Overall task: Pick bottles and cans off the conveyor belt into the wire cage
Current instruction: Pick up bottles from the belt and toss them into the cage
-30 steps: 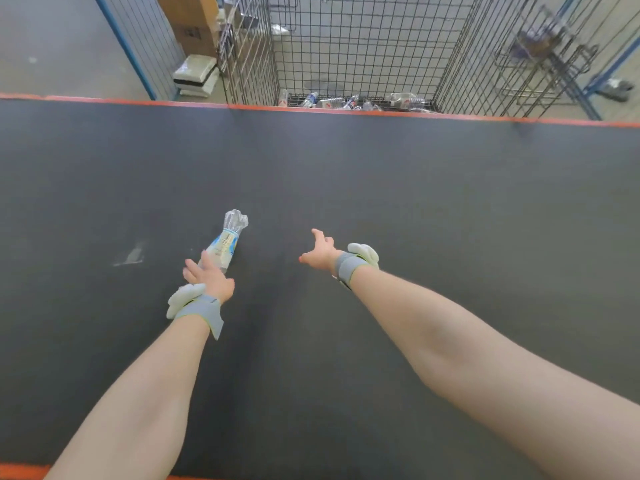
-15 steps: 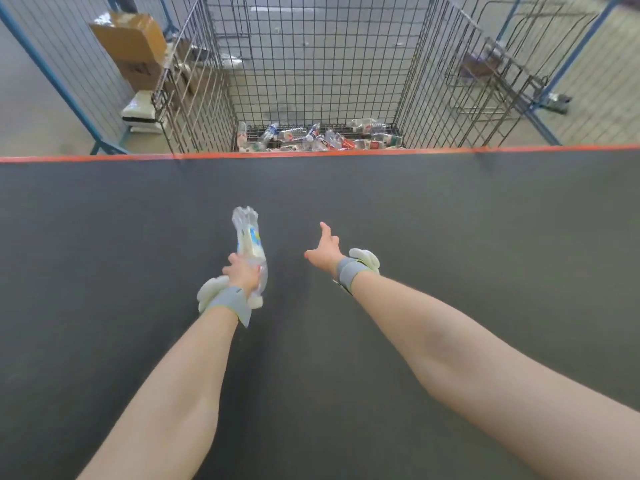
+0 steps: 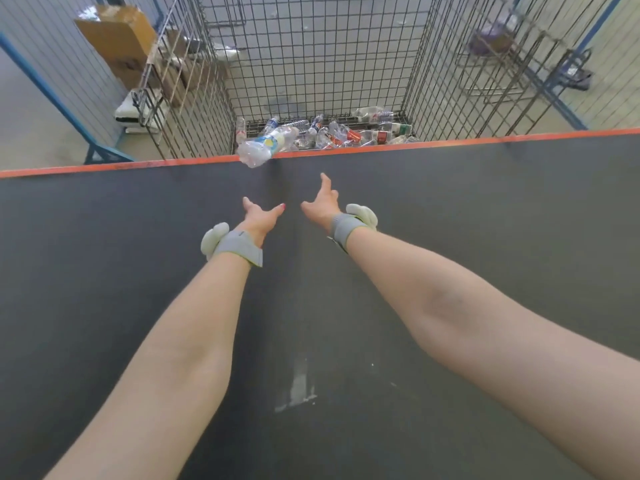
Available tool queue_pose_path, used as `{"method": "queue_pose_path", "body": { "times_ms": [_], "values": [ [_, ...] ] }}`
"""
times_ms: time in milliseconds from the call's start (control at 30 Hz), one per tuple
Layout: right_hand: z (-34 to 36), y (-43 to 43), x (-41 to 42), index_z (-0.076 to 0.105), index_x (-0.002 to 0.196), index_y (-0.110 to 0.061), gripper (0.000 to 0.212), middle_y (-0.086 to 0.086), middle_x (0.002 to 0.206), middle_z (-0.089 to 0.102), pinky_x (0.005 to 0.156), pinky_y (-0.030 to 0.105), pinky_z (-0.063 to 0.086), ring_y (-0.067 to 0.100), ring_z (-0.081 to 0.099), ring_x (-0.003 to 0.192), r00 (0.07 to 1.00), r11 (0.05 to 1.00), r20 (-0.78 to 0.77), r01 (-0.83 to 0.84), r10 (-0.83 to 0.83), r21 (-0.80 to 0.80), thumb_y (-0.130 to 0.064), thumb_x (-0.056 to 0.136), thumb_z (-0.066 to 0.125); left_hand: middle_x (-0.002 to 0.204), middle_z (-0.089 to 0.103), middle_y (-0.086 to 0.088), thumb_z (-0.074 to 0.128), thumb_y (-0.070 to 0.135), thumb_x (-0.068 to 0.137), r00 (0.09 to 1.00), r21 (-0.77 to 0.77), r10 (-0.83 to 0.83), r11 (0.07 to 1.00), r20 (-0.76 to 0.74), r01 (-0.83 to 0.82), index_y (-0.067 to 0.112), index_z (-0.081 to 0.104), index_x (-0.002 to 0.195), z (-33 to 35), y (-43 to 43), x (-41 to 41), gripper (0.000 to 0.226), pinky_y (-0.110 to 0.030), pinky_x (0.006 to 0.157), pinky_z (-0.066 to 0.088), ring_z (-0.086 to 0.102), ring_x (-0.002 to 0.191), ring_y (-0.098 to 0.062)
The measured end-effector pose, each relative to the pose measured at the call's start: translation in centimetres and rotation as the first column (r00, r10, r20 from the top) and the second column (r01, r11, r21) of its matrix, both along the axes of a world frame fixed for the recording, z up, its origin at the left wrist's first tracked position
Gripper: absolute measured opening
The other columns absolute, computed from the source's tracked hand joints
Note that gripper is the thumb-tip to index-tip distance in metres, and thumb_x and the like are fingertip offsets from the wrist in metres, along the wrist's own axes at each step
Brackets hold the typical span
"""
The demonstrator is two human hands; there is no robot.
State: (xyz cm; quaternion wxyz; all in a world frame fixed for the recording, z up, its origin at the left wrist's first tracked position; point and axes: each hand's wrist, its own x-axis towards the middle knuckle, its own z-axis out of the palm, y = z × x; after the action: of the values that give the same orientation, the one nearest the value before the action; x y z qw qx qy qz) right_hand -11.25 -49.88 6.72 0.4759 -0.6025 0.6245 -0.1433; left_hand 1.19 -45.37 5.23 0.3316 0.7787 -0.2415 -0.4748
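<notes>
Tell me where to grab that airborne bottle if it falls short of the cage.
Probably grip the bottle round its labelled middle, from the near side: it lies sideways along the belt's orange edge, and its crumpled left end looks flimsy.

Wire cage [image 3: 311, 64] stood just behind conveyor belt [image 3: 104, 271] far edge, centre. Bottle heap [image 3: 346, 133] lay in cage, on its floor, near side. One bottle [image 3: 263, 147] was over belt far edge, before cage left corner, clear of both hands. Left hand [image 3: 259, 216] and right hand [image 3: 320, 206] were over belt, side by side, apart. Cardboard box [image 3: 117, 32] sat left of cage.
</notes>
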Motion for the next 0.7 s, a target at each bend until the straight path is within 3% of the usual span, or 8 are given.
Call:
{"method": "queue_pose_path", "body": {
  "times_ms": [167,467,700],
  "values": [
    [0.1,4.7,-0.6,-0.003,0.153,-0.028,0.080,0.014,0.154,0.012,0.113,0.045,0.027,0.038,0.033,0.136,0.988,0.993,-0.132,-0.065,0.078,0.095,-0.022,0.093,0.049,0.159,0.010,-0.008,0.056,0.041,0.092,0.997,0.114,-0.022,0.993,0.077,0.013,0.015,-0.015,0.151,0.1,6.3,-0.5,0.096,-0.047,0.113,0.032,0.027,0.142,-0.030],
    [1.6,15.2,-3.9,0.001,0.153,-0.028,0.080,0.012,0.154,0.009,0.115,0.045,0.026,0.037,0.028,0.140,0.965,0.975,-0.156,-0.195,0.211,0.111,-0.023,0.093,0.053,0.156,0.015,-0.017,0.054,0.042,0.093,0.914,0.285,-0.238,0.948,0.328,0.145,0.013,-0.008,0.152,2.4,19.0,-3.6,0.090,-0.044,0.117,0.022,0.023,0.143,-0.033],
    [-0.3,24.2,-8.9,0.000,0.155,-0.026,0.078,0.007,0.161,-0.005,0.118,0.045,0.018,0.033,0.014,0.147,0.827,0.899,-0.357,-0.378,0.435,0.219,-0.043,0.096,0.049,0.154,0.019,-0.019,0.049,0.043,0.095,0.838,0.404,-0.350,0.898,0.420,0.172,0.009,-0.001,0.152,1.4,28.4,-6.1,0.084,-0.039,0.116,0.020,0.022,0.142,-0.035]
  ]
}}
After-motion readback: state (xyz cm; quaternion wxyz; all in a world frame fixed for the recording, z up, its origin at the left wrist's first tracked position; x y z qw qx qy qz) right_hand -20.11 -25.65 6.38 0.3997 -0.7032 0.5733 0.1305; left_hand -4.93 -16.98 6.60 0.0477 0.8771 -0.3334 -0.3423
